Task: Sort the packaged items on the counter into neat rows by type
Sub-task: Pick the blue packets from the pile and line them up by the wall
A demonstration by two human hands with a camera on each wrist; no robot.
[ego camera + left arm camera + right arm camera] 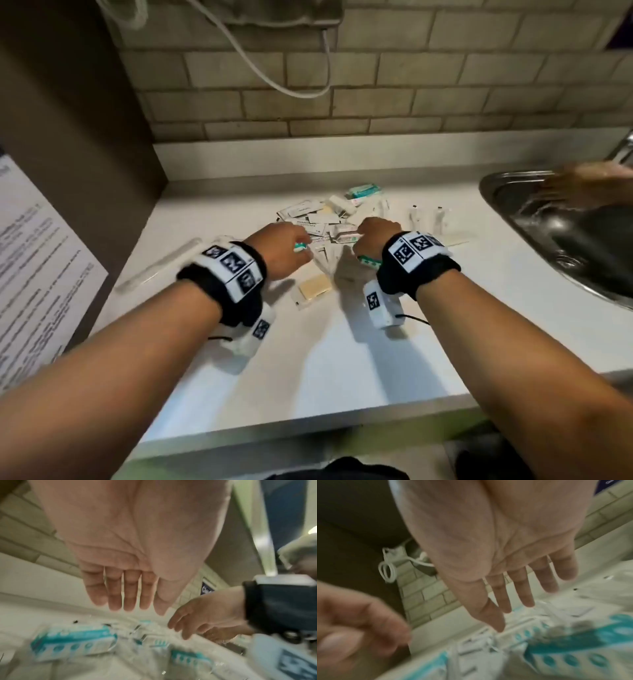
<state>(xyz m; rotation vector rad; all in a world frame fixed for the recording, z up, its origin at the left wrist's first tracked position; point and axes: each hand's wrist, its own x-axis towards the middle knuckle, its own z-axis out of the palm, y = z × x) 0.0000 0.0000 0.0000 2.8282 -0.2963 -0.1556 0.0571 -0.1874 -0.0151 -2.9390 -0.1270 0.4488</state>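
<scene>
A jumbled pile of small packets [329, 216] lies on the white counter [342, 370]: white sachets, teal-and-white packets [73, 641], small white tubes [414, 214]. A tan packet [313, 289] lies nearer me. My left hand [284, 250] hovers over the pile's near left side; the left wrist view shows its fingers [130, 601] straight and holding nothing. My right hand [376, 236] hovers beside it on the right, fingers [522, 595] spread and straight above a teal-and-white packet [565, 653]. The wrist views are blurred.
A steel sink [513, 219] is set into the counter at the right, with another person's hand [582, 188] in it. A long clear-wrapped item [161, 265] lies at the left, by a dark cabinet side with a printed sheet [41, 274]. A tiled wall [376, 85] stands behind.
</scene>
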